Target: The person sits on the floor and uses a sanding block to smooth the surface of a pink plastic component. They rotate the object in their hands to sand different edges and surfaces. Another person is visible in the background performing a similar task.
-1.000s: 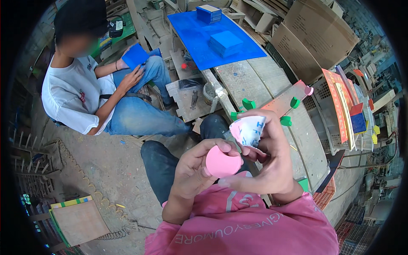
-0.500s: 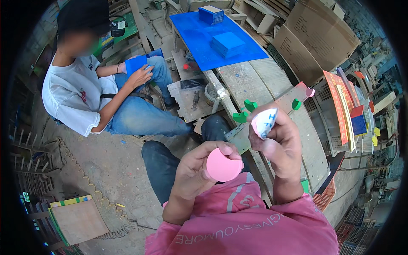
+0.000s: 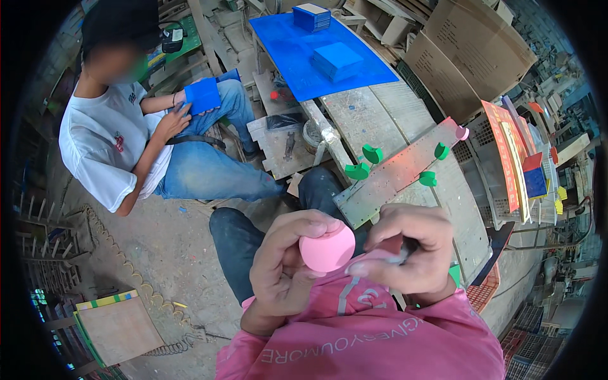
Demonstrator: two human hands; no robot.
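Observation:
My left hand (image 3: pixel 282 259) is closed around the edge of a pink round piece (image 3: pixel 328 251), its flat face turned up. Just to its right, my right hand (image 3: pixel 411 247) pinches a small bent piece of sandpaper (image 3: pixel 391 246), whose reddish-brown side shows; the fingers cover the rest. A narrow gap separates the sandpaper from the pink piece. Beyond my right hand, a long strip with small holes (image 3: pixel 396 174), stained red and green, lies across the bench. Green notched pieces (image 3: pixel 358 171) and a smaller pink piece (image 3: pixel 462 133) stand along its edges.
A wooden bench (image 3: pixel 364 120) runs ahead, with a blue board (image 3: pixel 285 47) carrying stacked blue panels (image 3: pixel 337 61). At left, a seated co-worker (image 3: pixel 120 139) holds a blue panel (image 3: pixel 202 96). Cardboard boxes (image 3: pixel 468 57) stand at the back right. A coiled yellow hose (image 3: pixel 120 253) lies on the floor.
My right hand has come down and nearer to the pink piece, turning the sandpaper from its white printed back to its reddish side. My left hand has tilted the pink piece.

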